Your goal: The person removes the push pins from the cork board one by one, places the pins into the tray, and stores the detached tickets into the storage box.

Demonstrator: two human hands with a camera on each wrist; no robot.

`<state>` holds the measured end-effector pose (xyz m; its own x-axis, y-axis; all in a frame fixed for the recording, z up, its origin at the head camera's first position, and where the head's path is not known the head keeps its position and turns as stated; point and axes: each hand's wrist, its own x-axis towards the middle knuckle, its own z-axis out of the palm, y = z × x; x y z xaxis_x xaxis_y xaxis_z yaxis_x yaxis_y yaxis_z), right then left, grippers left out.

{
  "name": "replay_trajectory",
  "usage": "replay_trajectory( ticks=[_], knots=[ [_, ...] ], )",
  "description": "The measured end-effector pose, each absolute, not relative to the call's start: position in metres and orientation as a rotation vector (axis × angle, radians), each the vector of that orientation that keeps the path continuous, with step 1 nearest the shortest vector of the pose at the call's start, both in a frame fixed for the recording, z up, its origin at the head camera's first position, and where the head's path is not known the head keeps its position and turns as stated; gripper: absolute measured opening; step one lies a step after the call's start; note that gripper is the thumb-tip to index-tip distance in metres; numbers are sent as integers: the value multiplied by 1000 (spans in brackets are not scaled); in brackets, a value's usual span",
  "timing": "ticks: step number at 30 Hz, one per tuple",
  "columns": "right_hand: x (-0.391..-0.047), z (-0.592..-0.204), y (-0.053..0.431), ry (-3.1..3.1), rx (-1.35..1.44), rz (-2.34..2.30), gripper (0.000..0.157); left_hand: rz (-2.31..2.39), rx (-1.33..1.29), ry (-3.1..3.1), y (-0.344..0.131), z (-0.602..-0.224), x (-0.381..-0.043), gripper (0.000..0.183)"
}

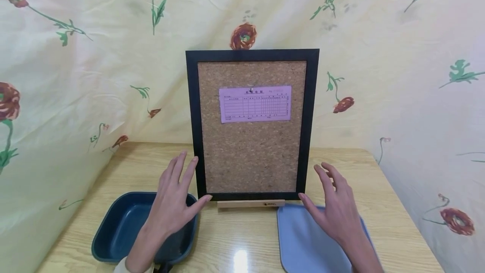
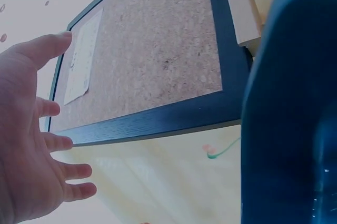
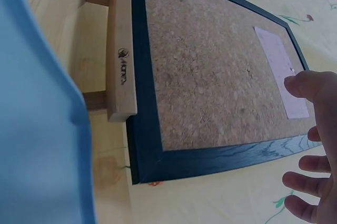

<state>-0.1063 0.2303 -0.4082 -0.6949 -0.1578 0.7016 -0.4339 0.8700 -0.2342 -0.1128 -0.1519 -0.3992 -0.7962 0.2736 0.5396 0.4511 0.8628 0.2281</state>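
Observation:
A cork board [image 1: 250, 155] in a black frame [image 1: 195, 125] stands upright on a wooden stand [image 1: 246, 204]. On its upper half hangs a purple printed form [image 1: 255, 108], with a small pin [image 1: 251, 90] at its top edge. My left hand [image 1: 170, 207] is at the frame's lower left side, fingers spread, holding nothing. Over on the lower right side, my right hand [image 1: 335, 205] faces the frame with relaxed, slightly bent fingers and nothing in them. The left wrist view shows the left palm and thumb [image 2: 50, 48] turned toward the board.
Beneath my left hand sits a dark blue basin [image 1: 126, 226]. A light blue tray [image 1: 308, 243] lies under my right hand, in front of the stand. Both rest on a wooden table [image 1: 231, 235]. Flowered cloth [image 1: 94, 75] hangs behind the board and at both sides.

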Motion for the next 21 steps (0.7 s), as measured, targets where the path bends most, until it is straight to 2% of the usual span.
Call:
replay_trajectory(
  ticks=[21],
  knots=[
    [-126,-390,214,-2205,447,538,80,-585,-560,-2399,-142,-389,-131,92]
  ],
)
